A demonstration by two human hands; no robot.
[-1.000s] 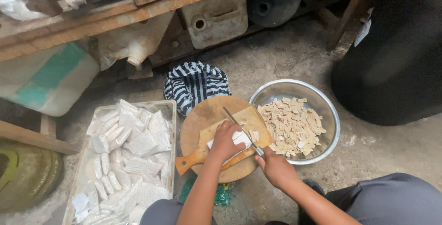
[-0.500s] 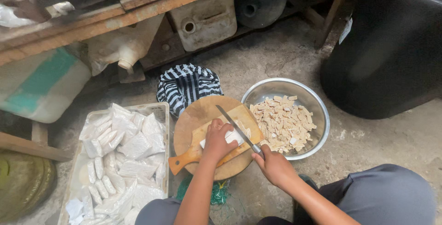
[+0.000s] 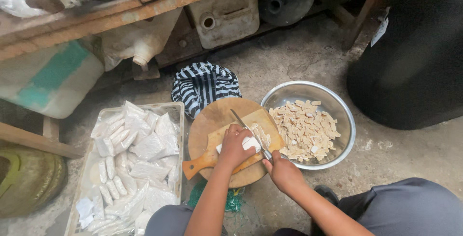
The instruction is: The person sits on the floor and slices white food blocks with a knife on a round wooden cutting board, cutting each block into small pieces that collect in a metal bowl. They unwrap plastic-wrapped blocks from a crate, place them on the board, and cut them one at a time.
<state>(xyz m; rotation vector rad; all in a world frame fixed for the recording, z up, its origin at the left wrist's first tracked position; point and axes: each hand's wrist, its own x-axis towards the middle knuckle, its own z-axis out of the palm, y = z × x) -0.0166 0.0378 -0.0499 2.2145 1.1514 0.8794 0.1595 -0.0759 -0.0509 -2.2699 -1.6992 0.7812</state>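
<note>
**Slicing station on a workshop floor: hands, board, bowl**

Item, left hand (image 3: 235,145): fingers curled down over a pale white block (image 3: 250,143), pinning it to a small paddle-shaped cutting board (image 3: 226,142). For a clean cut, I judge the fingertips are best kept tucked back from the blade's line, with the block pressed flat.

Item, right hand (image 3: 283,171): fingers clenched round the handle of a knife (image 3: 251,132), the blade angled up and away across the block. Even, straight strokes close beside the left hand would likely keep the pieces uniform.

Item, white block: lies on the small board, under the left hand, with a few cut strips just beside it toward the bowl.

Item, round wooden board (image 3: 212,120): underlies the paddle board and sits directly on the floor.

Item, steel bowl (image 3: 343,122): touching or nearly touching the round board's right edge, holding a heap of tan cut pieces (image 3: 305,130).

Item, plastic crate (image 3: 178,120): left of the boards, filled with white wrapped packets (image 3: 135,159).

Item, striped cloth bundle (image 3: 205,85): behind the round board.

Surroundings: rough concrete floor (image 3: 299,57), stained; a rusty metal beam (image 3: 120,11) overhead, jerrycans (image 3: 224,14) beneath it, a large black barrel (image 3: 415,57) to the right.
</note>
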